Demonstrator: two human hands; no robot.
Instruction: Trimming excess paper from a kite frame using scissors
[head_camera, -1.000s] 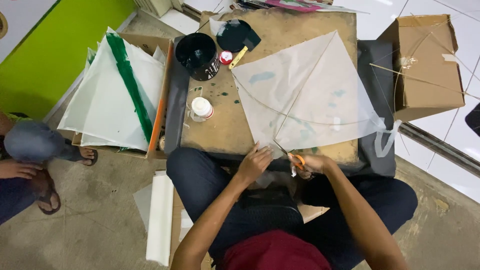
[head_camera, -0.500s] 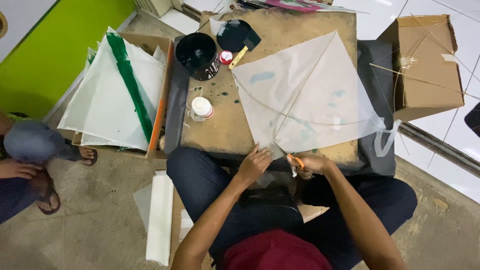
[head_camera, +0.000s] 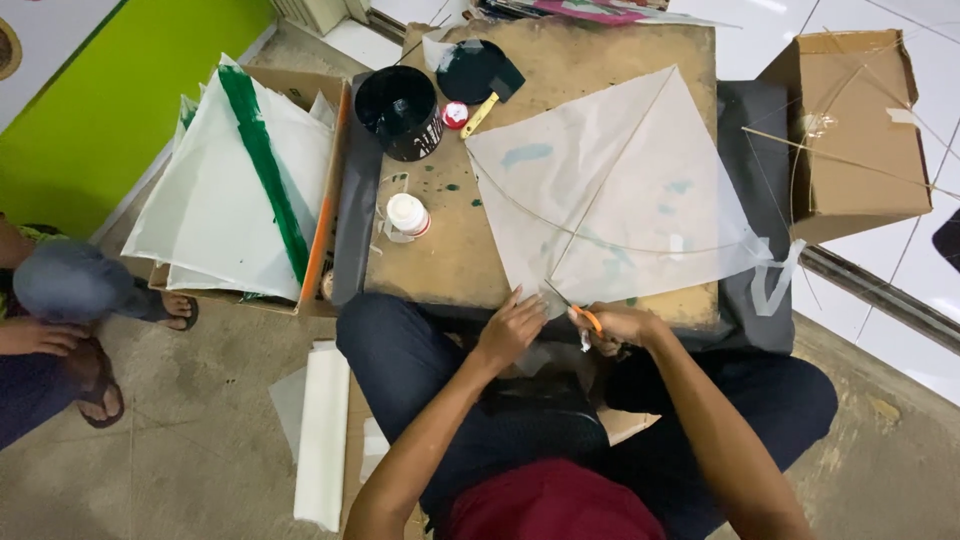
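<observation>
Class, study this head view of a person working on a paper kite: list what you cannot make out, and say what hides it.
- Scissors: blades hidden by the right hand; only orange handles show.
- Kite bottom corner: covered by the left hand.
- Black pot: contents too dark.
- Cardboard box: inside not visible.
- Person at left: cut off by the edge.

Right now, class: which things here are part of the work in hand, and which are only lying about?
In use:
left hand on the kite
right hand holding orange-handled scissors

Lying about:
black pot
small white jar
cardboard box
stack of kites
paper roll
</observation>
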